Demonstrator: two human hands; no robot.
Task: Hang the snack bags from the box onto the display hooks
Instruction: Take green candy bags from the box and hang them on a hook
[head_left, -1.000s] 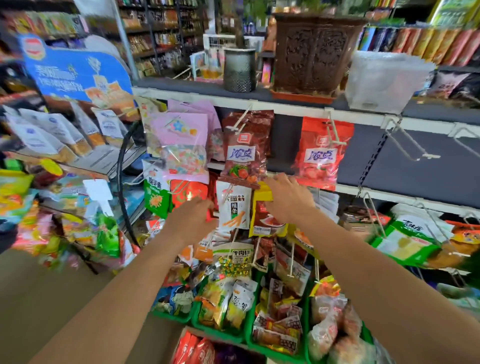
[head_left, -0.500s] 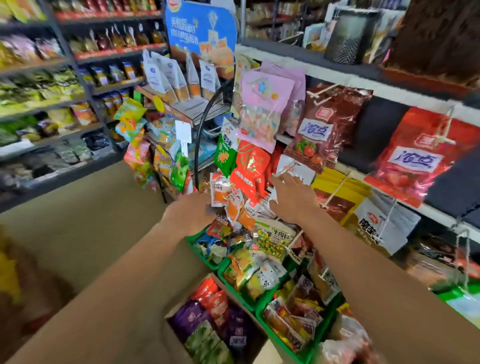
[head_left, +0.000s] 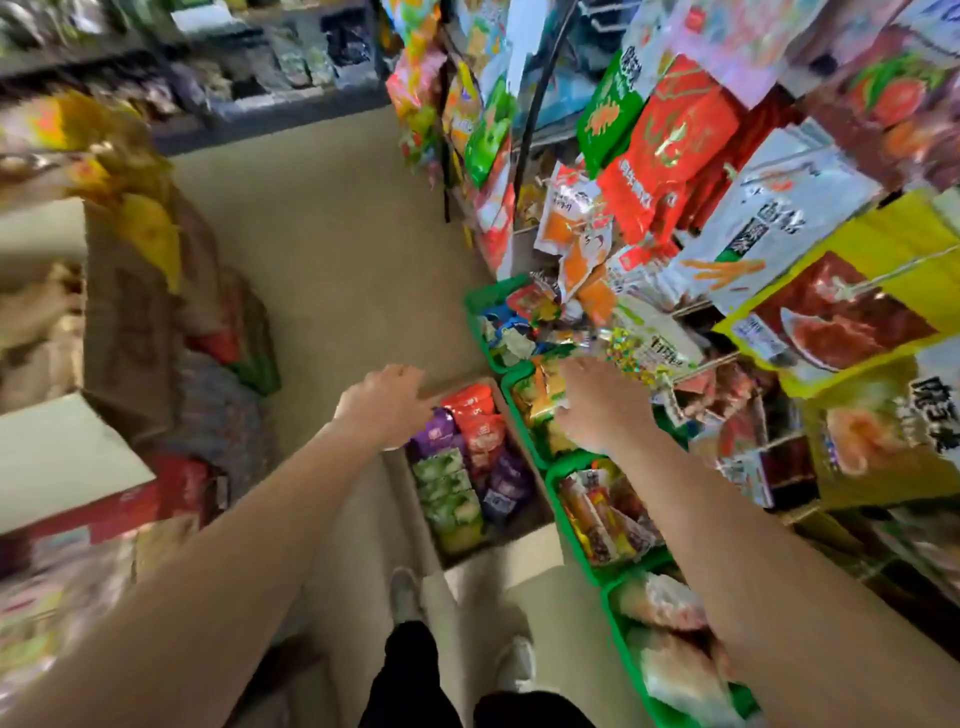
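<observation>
Fingers (head_left: 415, 382) slack and empty, left hand (head_left: 383, 406) and right hand (head_left: 597, 410) have dropped toward the box (head_left: 511, 543).

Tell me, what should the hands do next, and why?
Probably dip the left hand into the box and pinch the top of one orange snack bag. Both hands look empty, the left hand hovers right above the box's bags, and the right hand is off to the side over the green bins, so nothing is ready to hang yet.
</observation>
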